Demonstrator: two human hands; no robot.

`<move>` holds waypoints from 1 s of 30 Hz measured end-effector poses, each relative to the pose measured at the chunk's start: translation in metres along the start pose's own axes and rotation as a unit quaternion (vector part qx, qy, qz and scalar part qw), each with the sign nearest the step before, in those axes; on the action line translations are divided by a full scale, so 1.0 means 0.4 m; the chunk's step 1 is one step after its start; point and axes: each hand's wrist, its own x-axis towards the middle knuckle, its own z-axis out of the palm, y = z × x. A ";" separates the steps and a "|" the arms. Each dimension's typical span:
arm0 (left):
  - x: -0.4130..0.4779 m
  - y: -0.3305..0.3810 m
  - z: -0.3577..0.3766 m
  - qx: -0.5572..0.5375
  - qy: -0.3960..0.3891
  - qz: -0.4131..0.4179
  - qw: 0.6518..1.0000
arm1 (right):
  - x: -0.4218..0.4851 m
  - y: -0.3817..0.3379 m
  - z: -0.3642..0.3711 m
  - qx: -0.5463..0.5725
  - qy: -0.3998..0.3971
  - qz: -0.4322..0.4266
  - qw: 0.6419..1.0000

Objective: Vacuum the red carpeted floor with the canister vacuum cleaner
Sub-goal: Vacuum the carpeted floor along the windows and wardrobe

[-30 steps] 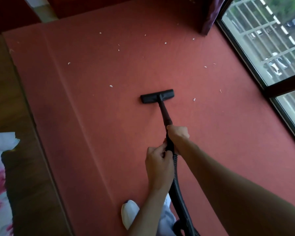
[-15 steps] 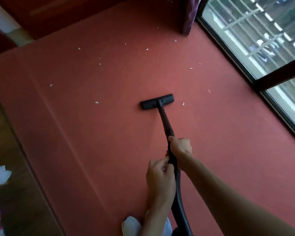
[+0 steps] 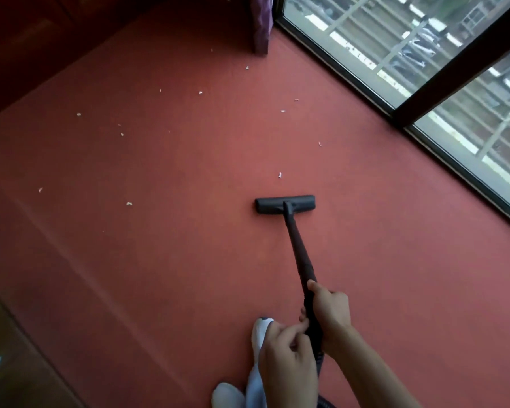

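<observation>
The black floor nozzle (image 3: 285,204) lies flat on the red carpet (image 3: 165,245), a little right of centre. Its dark wand (image 3: 299,248) slopes back toward me. My right hand (image 3: 330,315) is wrapped around the wand's lower end. My left hand (image 3: 287,357) grips the wand just below it, fingers curled in. The hose drops out of view at the bottom edge; the canister is not in view. Several small white scraps (image 3: 279,174) lie scattered on the carpet beyond and left of the nozzle.
A large dark-framed window (image 3: 409,113) runs along the right side. A purple curtain (image 3: 259,25) hangs at the far corner. Dark wooden furniture (image 3: 27,54) lines the back left. My white-shod feet (image 3: 259,334) stand beside the hands. A wooden surface (image 3: 18,363) edges the lower left.
The nozzle has been drawn back toward me and both hands have come lower in view. The scrap that lay right of the nozzle now lies beyond it. My view has swung toward the window.
</observation>
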 end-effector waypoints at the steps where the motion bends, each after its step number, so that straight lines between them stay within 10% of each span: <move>1: 0.005 0.007 0.004 0.009 -0.009 0.003 1.000 | 0.008 -0.011 -0.001 0.008 0.000 0.002 1.000; 30: 0.379 0.224 0.045 0.055 -0.135 0.031 0.989 | 0.196 -0.386 0.212 0.065 0.039 -0.053 0.996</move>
